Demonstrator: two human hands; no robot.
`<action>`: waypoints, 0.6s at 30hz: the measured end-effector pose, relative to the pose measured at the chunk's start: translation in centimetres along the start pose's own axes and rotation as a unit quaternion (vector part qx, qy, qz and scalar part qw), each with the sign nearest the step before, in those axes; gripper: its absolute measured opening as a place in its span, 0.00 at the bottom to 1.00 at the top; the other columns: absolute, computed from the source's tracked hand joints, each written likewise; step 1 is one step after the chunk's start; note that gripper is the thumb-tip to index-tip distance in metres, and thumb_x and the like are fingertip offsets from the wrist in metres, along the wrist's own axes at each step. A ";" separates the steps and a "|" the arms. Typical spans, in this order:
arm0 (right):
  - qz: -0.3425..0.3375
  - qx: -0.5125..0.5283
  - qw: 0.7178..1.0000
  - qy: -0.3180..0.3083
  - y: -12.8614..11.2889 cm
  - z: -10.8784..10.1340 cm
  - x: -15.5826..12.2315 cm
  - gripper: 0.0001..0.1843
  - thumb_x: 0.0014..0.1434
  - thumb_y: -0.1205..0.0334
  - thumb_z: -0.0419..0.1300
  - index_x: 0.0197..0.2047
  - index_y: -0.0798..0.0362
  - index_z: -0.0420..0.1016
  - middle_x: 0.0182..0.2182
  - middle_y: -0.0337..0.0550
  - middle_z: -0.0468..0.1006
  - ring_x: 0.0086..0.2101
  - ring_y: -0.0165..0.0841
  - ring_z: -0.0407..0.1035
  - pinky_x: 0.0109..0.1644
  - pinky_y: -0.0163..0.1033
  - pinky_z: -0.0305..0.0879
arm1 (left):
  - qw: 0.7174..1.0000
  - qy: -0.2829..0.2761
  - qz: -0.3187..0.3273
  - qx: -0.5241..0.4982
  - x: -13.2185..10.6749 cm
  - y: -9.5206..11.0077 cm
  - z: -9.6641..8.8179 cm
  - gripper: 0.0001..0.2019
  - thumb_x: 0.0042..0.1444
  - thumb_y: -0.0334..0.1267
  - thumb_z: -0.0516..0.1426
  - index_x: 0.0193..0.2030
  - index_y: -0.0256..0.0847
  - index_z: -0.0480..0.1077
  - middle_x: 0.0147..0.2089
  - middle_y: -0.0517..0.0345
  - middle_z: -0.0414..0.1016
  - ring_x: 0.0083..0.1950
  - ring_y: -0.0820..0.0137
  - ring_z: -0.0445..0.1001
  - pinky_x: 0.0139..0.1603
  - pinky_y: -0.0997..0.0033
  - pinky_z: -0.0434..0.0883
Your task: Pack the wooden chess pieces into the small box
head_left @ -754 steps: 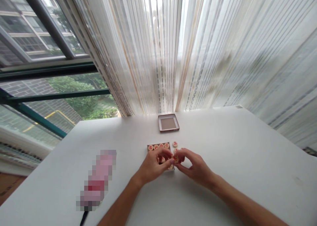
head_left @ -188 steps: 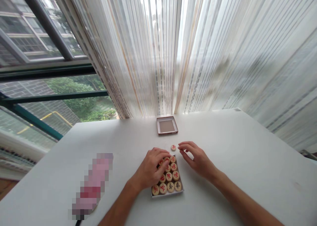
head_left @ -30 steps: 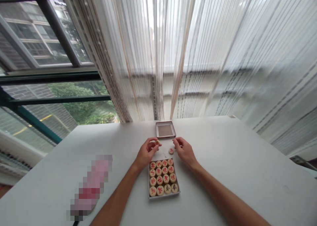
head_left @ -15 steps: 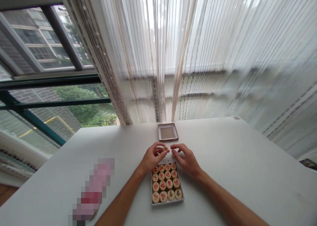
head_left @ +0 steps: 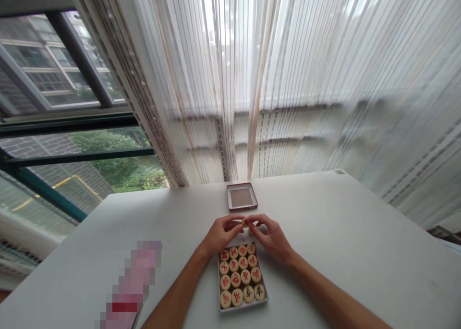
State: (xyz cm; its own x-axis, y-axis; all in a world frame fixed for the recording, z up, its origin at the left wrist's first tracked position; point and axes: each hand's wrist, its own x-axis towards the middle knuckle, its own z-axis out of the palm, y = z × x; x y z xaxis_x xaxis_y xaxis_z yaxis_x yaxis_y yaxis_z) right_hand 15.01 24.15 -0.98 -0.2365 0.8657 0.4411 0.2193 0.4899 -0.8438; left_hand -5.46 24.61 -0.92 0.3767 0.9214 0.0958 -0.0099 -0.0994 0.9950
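Note:
Between the fingertips of both hands is a small round Chinese chess piece (head_left: pixel 245 223), pale wood with a reddish mark. My left hand (head_left: pixel 220 234) pinches it from the left, its fingers closed. From the other side, my right hand (head_left: pixel 269 234) grips the same piece with thumb and fingers. Just below the hands lies an open box (head_left: pixel 244 310) with rows of round chess pieces (head_left: pixel 235 278). Most carry red characters; two in the nearest row carry black ones. A pale bit under my right fingers is too small to make out.
Beyond the hands lies a shallow open lid (head_left: pixel 242 198) with a dark rim. A pixelated pink object (head_left: pixel 139 276) rests at the left on the white table (head_left: pixel 342 233). Striped sheer curtains (head_left: pixel 295 79) hang behind the table's far edge, beside a window.
My right hand has closed in and now grips the chess piece that only my left hand held before. The whole view has shifted slightly; the box stays below the hands.

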 end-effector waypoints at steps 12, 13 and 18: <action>0.034 0.049 0.998 -0.009 -0.1 -0.1 0.1 0.10 0.63 0.58 0.61 0.47 0.49 0.78 0.43 0.45 0.81 0.40 0.38 0.76 0.44 0.42 0.73 | 0.995 0.087 0.019 0.047 -0.1 0.0 0.3 0.16 0.56 0.45 0.65 0.46 0.35 0.76 0.43 0.46 0.83 0.43 0.62 0.81 0.42 0.69 0.75; 0.043 0.058 0.997 -0.005 0.0 -0.1 0.1 0.10 0.63 0.57 0.61 0.47 0.49 0.78 0.43 0.45 0.81 0.38 0.37 0.76 0.42 0.41 0.73 | 0.994 0.094 0.018 0.047 -0.2 -0.1 0.3 0.16 0.56 0.45 0.64 0.46 0.35 0.76 0.42 0.46 0.83 0.43 0.62 0.81 0.41 0.69 0.75; 0.060 0.073 0.995 0.013 0.5 0.1 0.2 0.12 0.63 0.54 0.62 0.46 0.50 0.77 0.38 0.45 0.81 0.34 0.36 0.76 0.41 0.42 0.74 | 0.991 0.124 0.020 0.055 -0.1 -0.5 0.1 0.15 0.58 0.46 0.63 0.43 0.36 0.76 0.39 0.47 0.83 0.41 0.64 0.80 0.40 0.71 0.74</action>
State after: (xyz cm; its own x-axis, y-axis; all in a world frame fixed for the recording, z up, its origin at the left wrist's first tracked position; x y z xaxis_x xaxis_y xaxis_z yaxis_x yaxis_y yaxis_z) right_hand 15.02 24.52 -1.30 -0.1917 0.9206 0.3401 0.1047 0.3638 -0.9256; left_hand -5.40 24.52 -1.47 0.1396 0.9783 0.1532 0.0864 -0.1661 0.9823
